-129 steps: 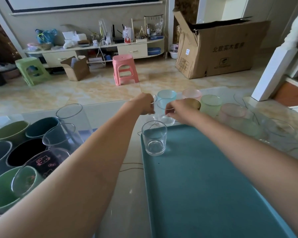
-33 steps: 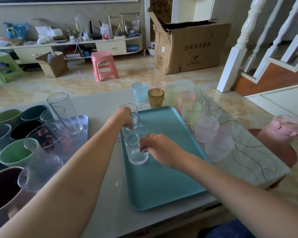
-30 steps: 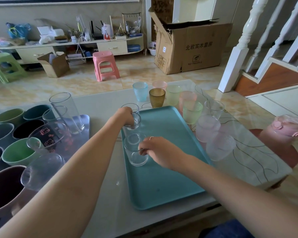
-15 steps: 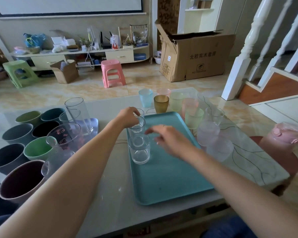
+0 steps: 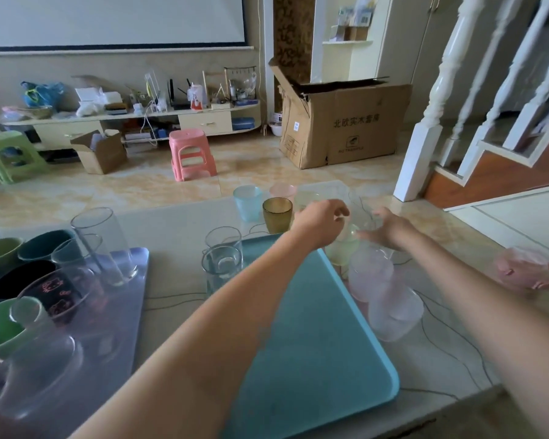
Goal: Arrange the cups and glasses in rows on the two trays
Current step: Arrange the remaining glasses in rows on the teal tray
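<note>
A teal tray [image 5: 314, 343] lies in the middle of the glass table. Two clear glasses [image 5: 222, 267] stand one behind the other at its far left corner. My left hand [image 5: 320, 223] and my right hand [image 5: 389, 228] are stretched past the tray's far right corner, fingers apart, on either side of a clear glass [image 5: 362, 217]. Neither hand holds anything. A pale green cup [image 5: 338, 253] sits just below them. Frosted pink cups [image 5: 370, 274] line the tray's right side. Blue [image 5: 247, 202], amber [image 5: 277, 213] and pink [image 5: 282, 191] cups stand behind the tray.
A lilac tray [image 5: 114, 315] on the left carries tall clear glasses [image 5: 103, 245] and a cartoon-printed glass [image 5: 57, 293]. Coloured mugs [image 5: 0, 321] crowd the table's left edge. A pink lidded jug [image 5: 530, 267] stands at the right. A white stair post [image 5: 425, 122] rises beyond.
My right hand let go of the nearer clear glass on the teal tray. Both hands then moved away from the two glasses to the cups at the tray's far right.
</note>
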`<state>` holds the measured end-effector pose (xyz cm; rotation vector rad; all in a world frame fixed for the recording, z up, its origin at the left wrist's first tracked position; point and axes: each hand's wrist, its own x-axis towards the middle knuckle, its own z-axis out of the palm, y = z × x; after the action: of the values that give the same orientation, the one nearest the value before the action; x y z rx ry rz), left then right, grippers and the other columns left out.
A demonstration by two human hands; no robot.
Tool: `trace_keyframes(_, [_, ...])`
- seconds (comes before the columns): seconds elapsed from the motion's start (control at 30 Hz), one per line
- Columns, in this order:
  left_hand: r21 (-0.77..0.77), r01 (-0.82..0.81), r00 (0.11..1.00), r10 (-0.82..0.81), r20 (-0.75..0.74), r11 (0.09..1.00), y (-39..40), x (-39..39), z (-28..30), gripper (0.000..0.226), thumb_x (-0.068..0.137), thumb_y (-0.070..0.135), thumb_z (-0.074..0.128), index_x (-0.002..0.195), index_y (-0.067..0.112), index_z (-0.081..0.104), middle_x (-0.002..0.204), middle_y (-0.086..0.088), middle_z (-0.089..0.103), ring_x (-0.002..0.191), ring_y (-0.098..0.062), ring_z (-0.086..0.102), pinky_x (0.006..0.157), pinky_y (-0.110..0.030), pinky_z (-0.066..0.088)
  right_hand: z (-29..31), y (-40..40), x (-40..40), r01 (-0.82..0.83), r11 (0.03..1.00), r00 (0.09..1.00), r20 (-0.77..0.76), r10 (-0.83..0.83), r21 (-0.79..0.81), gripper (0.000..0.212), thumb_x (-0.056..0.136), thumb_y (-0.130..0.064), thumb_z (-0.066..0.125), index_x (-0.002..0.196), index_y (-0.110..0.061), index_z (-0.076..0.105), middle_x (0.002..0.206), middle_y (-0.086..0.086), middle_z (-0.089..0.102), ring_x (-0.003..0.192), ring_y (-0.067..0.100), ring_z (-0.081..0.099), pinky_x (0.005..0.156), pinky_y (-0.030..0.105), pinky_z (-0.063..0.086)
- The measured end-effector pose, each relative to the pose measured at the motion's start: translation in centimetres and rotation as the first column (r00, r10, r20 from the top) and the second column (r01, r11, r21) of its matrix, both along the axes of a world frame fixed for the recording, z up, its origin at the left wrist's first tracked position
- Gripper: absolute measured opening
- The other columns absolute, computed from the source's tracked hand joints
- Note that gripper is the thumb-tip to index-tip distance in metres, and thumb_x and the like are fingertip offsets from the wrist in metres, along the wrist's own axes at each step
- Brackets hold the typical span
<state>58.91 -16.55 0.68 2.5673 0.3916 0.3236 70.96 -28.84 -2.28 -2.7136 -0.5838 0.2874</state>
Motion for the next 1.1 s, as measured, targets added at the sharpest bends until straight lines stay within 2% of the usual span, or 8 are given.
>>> trace_keyframes(0.1, [0.036, 0.056, 0.992, -0.052, -0.114, 0.998, -2.6, 3.3, -1.6, 0.034, 0.092, 0.02, 0.046, 0.124, 0.027, 0.056, 0.128, 0.0, 0.061, 0.12, -0.023, 0.054, 0.101, -0.038, 0.036, -1.9, 1.1, 2.0, -0.006, 1.0, 0.998, -0.056, 0.005, -0.011, 0.087, 0.051, -0.072, 0.052, 0.121, -0.019, 0.052, 0.132, 0.015, 0.05, 0.118, 0.035, 0.051, 0.095, 0.044, 0.046])
trace_keyframes(0.2, [0.017, 0.058, 0.98, -0.054, -0.192, 0.998, -3.6, 4.0, -2.6, 0.051, 0.086, 0.004, 0.041, 0.133, 0.024, 0.048, 0.131, -0.005, 0.058, 0.122, -0.026, 0.051, 0.102, -0.038, 0.036, -1.7, 0.7, 1.6, 0.153, 0.97, 0.987, -0.074, -0.141, 0.19, 0.069, 0.064, -0.048, 0.076, 0.123, -0.021, 0.053, 0.133, 0.011, 0.044, 0.116, 0.035, 0.051, 0.076, 0.048, 0.057])
trace_keyframes(0.3, [-0.061, 0.07, 0.977, -0.081, -0.199, 0.996, -3.4, 3.9, -3.3, 0.055, 0.082, -0.002, 0.039, 0.132, 0.02, 0.047, 0.13, -0.01, 0.057, 0.118, -0.031, 0.054, 0.098, -0.039, 0.046, -1.8, 0.4, 1.8, 0.212, 0.929, 0.975, -0.128, -0.18, 0.305, 0.065, 0.065, -0.038, 0.081, 0.123, -0.025, 0.053, 0.13, 0.008, 0.05, 0.103, 0.03, 0.058, 0.052, 0.038, 0.057])
trace_keyframes(0.43, [-0.125, 0.05, 0.98, -0.073, -0.183, 0.991, -2.6, 3.3, -3.2, 0.057, 0.083, -0.003, 0.041, 0.134, 0.02, 0.045, 0.132, -0.008, 0.055, 0.117, -0.029, 0.054, 0.095, -0.042, 0.05, -1.2, -0.3, 0.9, 0.192, 0.899, 0.981, -0.079, -0.175, 0.394, 0.063, 0.064, -0.035, 0.08, 0.12, -0.024, 0.056, 0.124, 0.006, 0.058, 0.075, 0.03, 0.068, 0.065, 0.04, 0.06])
trace_keyframes(0.53, [-0.145, 0.052, 0.989, -0.071, -0.128, 0.988, -2.1, 2.5, -2.5, 0.058, 0.083, -0.001, 0.046, 0.137, 0.019, 0.041, 0.135, -0.01, 0.052, 0.119, -0.03, 0.052, 0.094, -0.041, 0.05, 0.1, -1.3, -0.1, 0.096, 0.875, 0.987, 0.07, -0.146, 0.475, 0.062, 0.064, -0.036, 0.079, 0.12, -0.021, 0.057, 0.121, 0.008, 0.062, 0.102, 0.028, 0.062, 0.085, 0.032, 0.051])
trace_keyframes(0.7, [-0.109, 0.089, 0.993, -0.079, 0.086, 0.99, -2.1, -1.1, -0.1, 0.085, 0.073, 0.02, 0.076, 0.143, 0.024, 0.029, 0.143, -0.011, 0.039, 0.121, -0.03, 0.05, 0.097, -0.042, 0.046, 4.7, -1.0, -5.1, -0.109, 0.88, 0.981, 0.194, 0.02, 0.462, 0.06, 0.065, -0.039, 0.076, 0.121, -0.03, 0.059, 0.119, 0.005, 0.06, 0.11, 0.021, 0.055, 0.079, 0.025, 0.04])
trace_keyframes(0.87, [-0.208, 0.031, 0.974, 0.017, 0.227, 0.978, -0.2, -7.9, 2.7, 0.087, 0.066, 0.02, 0.084, 0.139, 0.019, 0.035, 0.131, -0.013, 0.053, 0.116, -0.03, 0.055, 0.096, -0.038, 0.046, 8.3, 0.8, -13.0, -0.311, 0.826, 0.942, 0.267, 0.203, 0.469, 0.062, 0.065, -0.037, 0.076, 0.123, -0.028, 0.058, 0.115, 0.001, 0.061, 0.103, 0.015, 0.055, 0.077, 0.021, 0.038])
trace_keyframes(1.1, [-0.071, -0.026, 0.993, 0.018, -0.114, 0.997, -0.2, -20.3, 0.7, 0.099, 0.062, 0.034, 0.086, 0.143, 0.017, 0.032, 0.119, -0.002, 0.056, 0.106, -0.019, 0.056, 0.093, -0.028, 0.044, 4.6, 0.8, -23.1, -0.418, 0.785, 0.883, 0.0, 0.47, 0.458, 0.063, 0.062, -0.031, 0.083, 0.115, -0.031, 0.048, 0.105, 0.0, 0.059, 0.077, 0.008, 0.055, 0.07, 0.025, 0.044])
